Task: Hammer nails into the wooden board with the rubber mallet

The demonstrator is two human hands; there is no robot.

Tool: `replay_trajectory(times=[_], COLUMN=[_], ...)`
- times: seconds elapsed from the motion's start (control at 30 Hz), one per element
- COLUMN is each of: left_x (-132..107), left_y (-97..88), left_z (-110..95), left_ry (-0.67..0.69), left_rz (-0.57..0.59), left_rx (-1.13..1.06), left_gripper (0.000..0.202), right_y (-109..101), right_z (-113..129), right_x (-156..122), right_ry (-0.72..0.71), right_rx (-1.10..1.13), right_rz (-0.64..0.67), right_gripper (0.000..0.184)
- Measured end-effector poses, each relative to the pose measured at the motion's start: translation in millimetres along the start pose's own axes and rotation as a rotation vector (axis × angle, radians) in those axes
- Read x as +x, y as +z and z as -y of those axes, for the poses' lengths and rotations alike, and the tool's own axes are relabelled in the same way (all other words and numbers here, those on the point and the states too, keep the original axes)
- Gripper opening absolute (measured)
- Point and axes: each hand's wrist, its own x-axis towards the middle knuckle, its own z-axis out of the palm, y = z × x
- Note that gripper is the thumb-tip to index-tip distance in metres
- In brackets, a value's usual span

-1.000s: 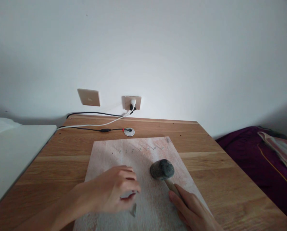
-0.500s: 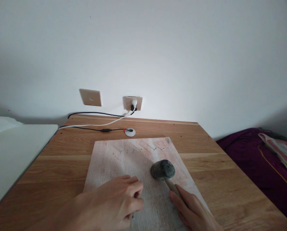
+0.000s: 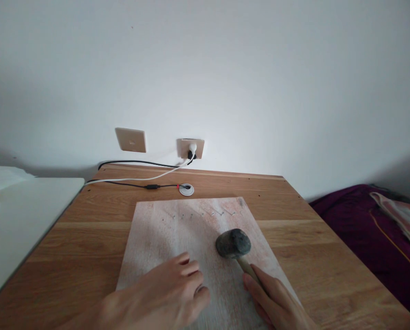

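Observation:
My right hand [image 3: 275, 295] is wrapped around the handle of a mallet [image 3: 232, 243]. Its dark, worn head hovers over or rests on a whitish, scuffed board [image 3: 166, 238]; which of the two, I cannot tell. Over the board's near left part, my left hand [image 3: 172, 291] is closed, thumb and fingers curled together. A nail is pinched there, mostly hidden by the fingers now. Across the board's far part runs a row of several small nails [image 3: 212, 214], some standing tilted, some low to the surface.
The board lies on a wooden tabletop [image 3: 314, 256]. Behind it, white and black cables [image 3: 151, 186] run near a round grommet [image 3: 186, 189] to a wall socket [image 3: 198, 149]. A white surface [image 3: 36, 211] stands at left, purple fabric [image 3: 349, 220] at right.
My left hand has turned and shifted slightly, and the nail tip or head that showed below its fingers is out of sight. The mallet has hardly moved.

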Motion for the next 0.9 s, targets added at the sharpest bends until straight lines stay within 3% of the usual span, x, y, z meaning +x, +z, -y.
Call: replay_trajectory(times=[0.17, 0.37, 0.53, 0.6, 0.7, 0.77, 0.9], left_x=[-1.4, 0.9, -1.4, -8.0, -25.6, -40.3, -61.4], left_y=[5.1, 21.1, 15.9, 16.0, 24.2, 33.1, 50.0], left_z=[-2.2, -2.0, 11.5, 31.2, 69.9, 92.8, 115.8], left_ry=[-0.05, 0.095, 0.072, -0.056, -0.316, -0.478, -0.664], left_rz=[-0.054, -0.15, -0.119, -0.162, -0.349, -0.512, -0.634], left_rx=[0.033, 0.04, -0.064, -0.217, -0.318, -0.356, -0.354], left_gripper=[0.02, 0.029, 0.017, 0.009, 0.02, 0.017, 0.012], right_y=[-2.2, -2.6, -1.6, -0.9, 0.1, 1.5, 6.2], right_z=[-0.5, -0.3, 1.4, 2.3, 3.7, 4.8, 7.5], right_x=[-0.6, -1.5, -2.1, -2.2, -2.0, -1.7, -1.2], right_ry=[-0.003, 0.023, 0.013, 0.022, 0.038, 0.051, 0.128], right_rx=[0.032, 0.044, 0.085, 0.095, 0.103, 0.104, 0.162], right_rz=[-0.022, -0.015, -0.026, -0.016, 0.015, 0.04, 0.036], right_gripper=[0.064, 0.067, 0.066, 0.069, 0.074, 0.076, 0.083])
